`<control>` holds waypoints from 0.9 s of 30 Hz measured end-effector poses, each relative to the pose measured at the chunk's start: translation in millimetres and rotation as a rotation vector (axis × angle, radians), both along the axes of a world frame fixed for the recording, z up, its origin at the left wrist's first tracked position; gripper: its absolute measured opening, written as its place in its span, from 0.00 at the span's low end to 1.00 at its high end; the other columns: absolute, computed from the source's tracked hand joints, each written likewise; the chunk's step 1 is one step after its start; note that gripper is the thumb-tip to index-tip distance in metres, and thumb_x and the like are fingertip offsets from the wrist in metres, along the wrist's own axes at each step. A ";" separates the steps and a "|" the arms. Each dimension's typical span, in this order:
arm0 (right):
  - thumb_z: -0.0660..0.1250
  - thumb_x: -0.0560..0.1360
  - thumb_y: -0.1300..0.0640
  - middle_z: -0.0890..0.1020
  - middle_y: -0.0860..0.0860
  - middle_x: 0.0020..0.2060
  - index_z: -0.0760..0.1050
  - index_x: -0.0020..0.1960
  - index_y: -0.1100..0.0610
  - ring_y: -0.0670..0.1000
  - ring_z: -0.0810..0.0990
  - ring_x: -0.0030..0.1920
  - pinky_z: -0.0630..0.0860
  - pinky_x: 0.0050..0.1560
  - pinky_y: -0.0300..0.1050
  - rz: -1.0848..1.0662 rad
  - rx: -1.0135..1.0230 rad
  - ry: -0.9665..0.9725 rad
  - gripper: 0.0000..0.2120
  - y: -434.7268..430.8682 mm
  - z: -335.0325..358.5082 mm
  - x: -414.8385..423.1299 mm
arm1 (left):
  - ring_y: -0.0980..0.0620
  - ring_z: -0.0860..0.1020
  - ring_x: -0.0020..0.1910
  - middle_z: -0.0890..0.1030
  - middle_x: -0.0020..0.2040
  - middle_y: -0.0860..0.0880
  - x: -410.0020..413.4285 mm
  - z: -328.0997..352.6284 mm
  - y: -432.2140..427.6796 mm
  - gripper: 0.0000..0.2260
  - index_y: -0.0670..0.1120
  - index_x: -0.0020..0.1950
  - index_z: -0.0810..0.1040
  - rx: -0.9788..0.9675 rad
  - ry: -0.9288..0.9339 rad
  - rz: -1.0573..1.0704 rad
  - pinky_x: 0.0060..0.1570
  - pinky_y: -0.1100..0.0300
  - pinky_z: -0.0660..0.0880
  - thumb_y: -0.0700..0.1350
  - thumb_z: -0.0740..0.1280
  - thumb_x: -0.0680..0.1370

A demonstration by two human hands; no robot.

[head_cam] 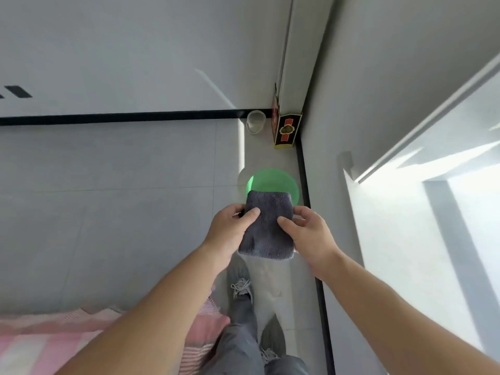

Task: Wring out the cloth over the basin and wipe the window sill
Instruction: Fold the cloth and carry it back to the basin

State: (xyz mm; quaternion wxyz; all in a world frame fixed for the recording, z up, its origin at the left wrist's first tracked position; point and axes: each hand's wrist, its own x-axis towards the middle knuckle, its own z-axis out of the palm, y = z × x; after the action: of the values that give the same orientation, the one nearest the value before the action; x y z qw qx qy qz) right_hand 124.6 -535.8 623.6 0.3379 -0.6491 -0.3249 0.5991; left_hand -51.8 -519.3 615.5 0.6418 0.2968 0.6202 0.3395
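The sill is the broad white ledge running along your right side, well lit, level with or a little above your hands; the wall under it drops to the tiled floor. On that floor, just beside the wall and ahead of your feet, sits the green basin.

You hold the cloth out in front of you. In this view it overlaps the basin's near edge, so it hangs roughly above the basin, slightly toward you. It is folded into a flat grey pad, its long axis running away from you, not across. It shows no twist; judging by the neat fold, the wringing looks done and the wipe comes next.

The sill lies to the right of the cloth, so your right hand is the nearer one to carry it there. Both forearms reach forward, about level, wrists bent inward.

Your left hand pinches the left edge, thumb on top, fingers curled underneath. The right hand grips the right edge the same way, thumb pressed on the top face. Both are closed on the cloth.
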 end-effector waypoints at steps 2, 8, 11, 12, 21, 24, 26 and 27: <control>0.72 0.75 0.55 0.87 0.51 0.45 0.79 0.56 0.49 0.55 0.86 0.47 0.82 0.52 0.63 -0.025 -0.006 0.003 0.10 40.3 -7.1 -4.5 | 0.43 0.84 0.51 0.86 0.49 0.44 -4.8 -8.5 43.7 0.08 0.45 0.52 0.82 -0.012 -0.012 -0.020 0.55 0.41 0.79 0.47 0.72 0.76; 0.74 0.74 0.56 0.87 0.52 0.46 0.78 0.60 0.51 0.56 0.87 0.48 0.81 0.54 0.62 -0.140 -0.080 0.056 0.15 141.1 -34.7 -7.8 | 0.44 0.84 0.51 0.86 0.50 0.45 -4.5 -38.2 163.0 0.10 0.46 0.54 0.82 -0.084 0.000 -0.095 0.55 0.43 0.80 0.48 0.73 0.76; 0.75 0.71 0.54 0.87 0.52 0.47 0.79 0.60 0.53 0.56 0.87 0.49 0.81 0.55 0.63 -0.198 -0.125 0.082 0.18 179.3 -51.7 -2.3 | 0.43 0.84 0.51 0.85 0.50 0.44 7.8 -51.0 212.9 0.12 0.46 0.53 0.82 -0.128 0.000 -0.120 0.55 0.41 0.79 0.50 0.73 0.74; 0.75 0.70 0.53 0.87 0.52 0.47 0.79 0.60 0.53 0.56 0.87 0.49 0.81 0.55 0.63 -0.223 -0.136 0.089 0.20 190.9 -57.7 0.3 | 0.42 0.83 0.52 0.85 0.51 0.43 13.4 -55.8 227.7 0.12 0.45 0.53 0.81 -0.144 0.002 -0.131 0.55 0.39 0.79 0.49 0.73 0.73; 0.73 0.75 0.59 0.87 0.53 0.46 0.79 0.58 0.54 0.57 0.87 0.47 0.83 0.48 0.55 -0.389 -0.229 0.151 0.12 273.6 -125.1 30.5 | 0.40 0.84 0.50 0.84 0.50 0.39 66.0 -117.4 338.9 0.26 0.40 0.51 0.78 -0.241 0.065 -0.265 0.52 0.41 0.80 0.55 0.78 0.62; 0.75 0.74 0.56 0.87 0.54 0.46 0.79 0.58 0.55 0.58 0.87 0.46 0.83 0.51 0.60 -0.453 -0.294 0.159 0.13 298.5 -154.0 35.0 | 0.43 0.84 0.50 0.84 0.53 0.42 72.8 -151.8 370.2 0.26 0.44 0.56 0.77 -0.326 0.025 -0.274 0.53 0.40 0.80 0.52 0.80 0.63; 0.74 0.75 0.54 0.86 0.58 0.50 0.79 0.58 0.61 0.60 0.86 0.50 0.82 0.55 0.60 -0.493 -0.363 0.233 0.15 311.8 -176.1 34.3 | 0.43 0.84 0.51 0.84 0.54 0.42 74.1 -172.0 389.3 0.21 0.44 0.57 0.78 -0.366 -0.001 -0.280 0.54 0.40 0.80 0.47 0.79 0.68; 0.75 0.74 0.53 0.86 0.60 0.52 0.79 0.58 0.63 0.61 0.85 0.52 0.81 0.57 0.59 -0.508 -0.393 0.292 0.18 318.0 -188.5 34.0 | 0.43 0.84 0.51 0.84 0.54 0.41 75.0 -183.4 399.4 0.18 0.42 0.56 0.78 -0.385 -0.007 -0.289 0.54 0.40 0.80 0.46 0.78 0.70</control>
State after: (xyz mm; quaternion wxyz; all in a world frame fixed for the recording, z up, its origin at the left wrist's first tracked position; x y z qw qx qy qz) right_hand 158.6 -217.8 435.1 0.3878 -0.6692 0.0204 0.6335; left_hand 23.2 -119.9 432.0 0.7307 0.2534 0.6224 0.1204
